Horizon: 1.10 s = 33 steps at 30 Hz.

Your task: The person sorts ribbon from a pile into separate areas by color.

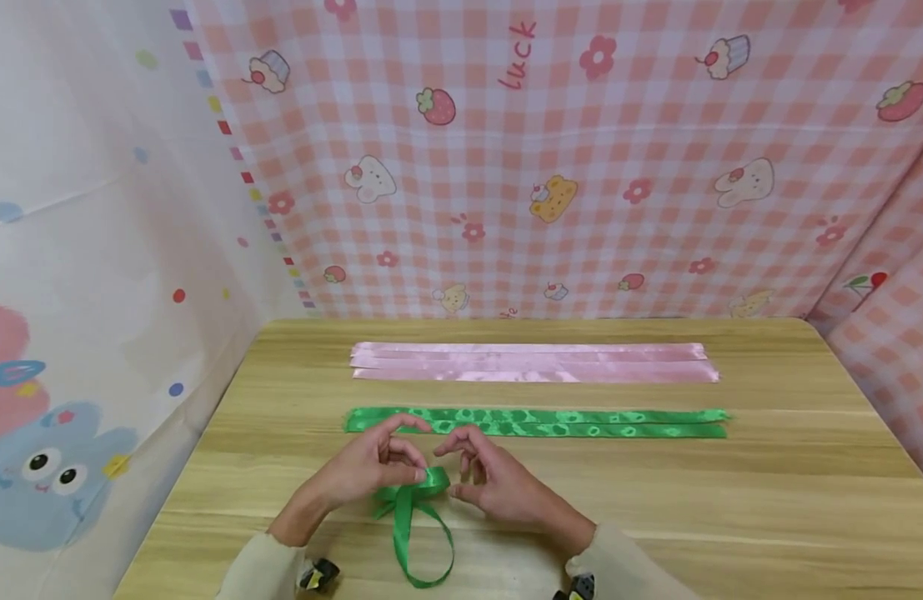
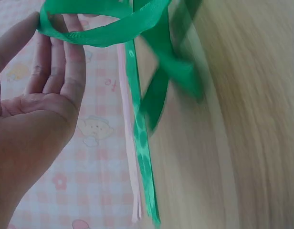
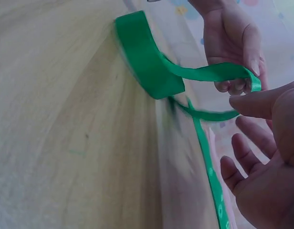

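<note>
A green satin ribbon (image 1: 403,527), bent into loops, hangs over the near part of the table. My left hand (image 1: 359,468) pinches its upper loop between thumb and fingers. In the left wrist view the ribbon (image 2: 104,34) curves away from the left thumb, its tails dangling and blurred. My right hand (image 1: 502,487) is close beside the loop's right side, fingers loosely bent and thumb apart from them. In the right wrist view the right hand (image 3: 266,157) has its thumb near the ribbon (image 3: 149,57); whether it touches cannot be told.
Green ribbon strips (image 1: 581,423) lie side by side across the wooden table (image 1: 769,500), just beyond the hands. Farther back are several pink ribbon strips (image 1: 536,363). A pink checked cloth (image 1: 491,150) hangs behind the table, and a white printed cloth (image 1: 116,250) hangs at the left.
</note>
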Each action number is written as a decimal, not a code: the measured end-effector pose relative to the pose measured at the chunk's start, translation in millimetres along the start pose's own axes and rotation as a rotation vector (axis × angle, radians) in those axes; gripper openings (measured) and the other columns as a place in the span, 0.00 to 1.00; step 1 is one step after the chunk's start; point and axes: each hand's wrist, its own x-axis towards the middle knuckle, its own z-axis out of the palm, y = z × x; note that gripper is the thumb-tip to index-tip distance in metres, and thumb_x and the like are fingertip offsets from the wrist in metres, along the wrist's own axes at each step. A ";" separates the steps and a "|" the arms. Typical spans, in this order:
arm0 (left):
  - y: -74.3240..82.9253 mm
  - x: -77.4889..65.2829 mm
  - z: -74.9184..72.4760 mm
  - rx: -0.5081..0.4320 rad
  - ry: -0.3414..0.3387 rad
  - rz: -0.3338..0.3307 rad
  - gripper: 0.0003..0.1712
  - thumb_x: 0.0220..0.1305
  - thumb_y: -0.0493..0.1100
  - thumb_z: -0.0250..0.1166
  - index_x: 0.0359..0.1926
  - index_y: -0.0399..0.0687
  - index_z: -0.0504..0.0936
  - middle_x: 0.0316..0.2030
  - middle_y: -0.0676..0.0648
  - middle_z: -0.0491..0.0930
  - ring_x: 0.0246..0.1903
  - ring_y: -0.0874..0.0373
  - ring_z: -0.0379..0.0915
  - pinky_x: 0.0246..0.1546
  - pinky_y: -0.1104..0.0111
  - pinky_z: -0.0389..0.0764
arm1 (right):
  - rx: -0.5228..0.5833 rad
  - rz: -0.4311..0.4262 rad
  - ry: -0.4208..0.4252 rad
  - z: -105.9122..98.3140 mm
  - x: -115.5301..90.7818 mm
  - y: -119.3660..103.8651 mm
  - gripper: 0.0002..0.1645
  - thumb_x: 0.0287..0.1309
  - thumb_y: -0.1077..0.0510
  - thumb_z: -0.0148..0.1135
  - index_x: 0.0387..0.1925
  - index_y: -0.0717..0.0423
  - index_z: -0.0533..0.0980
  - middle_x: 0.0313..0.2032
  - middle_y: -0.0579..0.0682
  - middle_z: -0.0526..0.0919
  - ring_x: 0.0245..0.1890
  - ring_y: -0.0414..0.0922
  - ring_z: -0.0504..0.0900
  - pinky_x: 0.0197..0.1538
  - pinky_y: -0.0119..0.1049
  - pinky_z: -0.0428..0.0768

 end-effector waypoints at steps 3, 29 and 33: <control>3.0 2.0 2.5 -0.037 -0.013 0.020 0.32 0.63 0.31 0.66 0.65 0.37 0.63 0.39 0.45 0.85 0.39 0.57 0.83 0.42 0.69 0.83 | 0.034 -0.016 0.001 -3.5 -1.8 -3.8 0.29 0.60 0.66 0.66 0.57 0.47 0.65 0.53 0.40 0.81 0.41 0.51 0.74 0.42 0.38 0.74; 30.4 -7.2 0.1 -0.041 0.012 0.014 0.21 0.71 0.38 0.60 0.62 0.44 0.67 0.33 0.53 0.82 0.22 0.66 0.64 0.23 0.74 0.67 | 0.281 -0.098 0.067 -92.1 -50.2 -29.2 0.09 0.67 0.66 0.58 0.46 0.64 0.69 0.32 0.46 0.75 0.26 0.37 0.69 0.25 0.33 0.69; 30.0 -10.1 -4.9 -0.078 0.036 0.001 0.20 0.71 0.38 0.60 0.61 0.46 0.68 0.32 0.55 0.80 0.19 0.67 0.57 0.20 0.75 0.59 | 0.295 -0.141 0.075 -109.9 -62.4 -25.9 0.08 0.69 0.69 0.52 0.46 0.55 0.71 0.32 0.42 0.76 0.24 0.41 0.66 0.22 0.39 0.63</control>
